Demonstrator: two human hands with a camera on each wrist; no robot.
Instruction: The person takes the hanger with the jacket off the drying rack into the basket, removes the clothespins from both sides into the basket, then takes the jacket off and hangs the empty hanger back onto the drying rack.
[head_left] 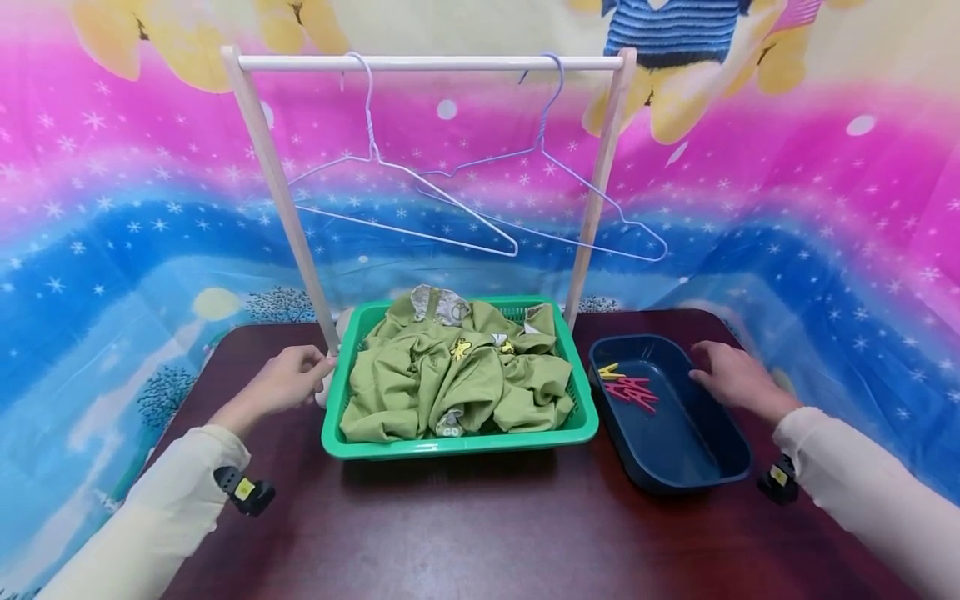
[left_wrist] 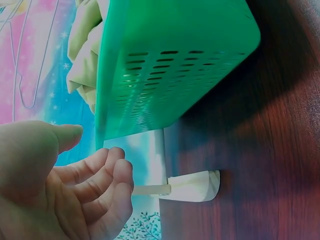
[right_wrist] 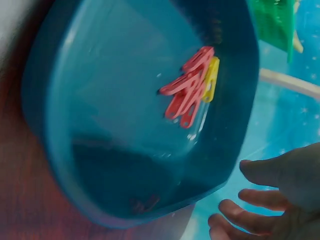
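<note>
A green plastic basket (head_left: 465, 450) stands mid-table, heaped with crumpled olive-green clothing (head_left: 480, 375) that bears small yellow prints. My left hand (head_left: 288, 379) is at the basket's left rim, its fingers loosely curled and nothing held. In the left wrist view the thumb and fingertips of that hand (left_wrist: 85, 185) lie apart from each other close to the rim; contact is hard to tell. Beside the far right rim of a navy basin (head_left: 705, 433) hovers my right hand (head_left: 738, 379), fingers loosely bent around nothing. Several red clothespins (right_wrist: 190, 87) and a yellow clothespin (right_wrist: 211, 80) lie inside the basin.
Behind the basket rises a wooden rack with a white rail (head_left: 450, 63). A white wire hanger (head_left: 412, 237) and a lilac wire hanger (head_left: 600, 187) hang from it. A dark reddish table (head_left: 465, 533) carries everything, with a patterned cloth backdrop (head_left: 135, 208) behind.
</note>
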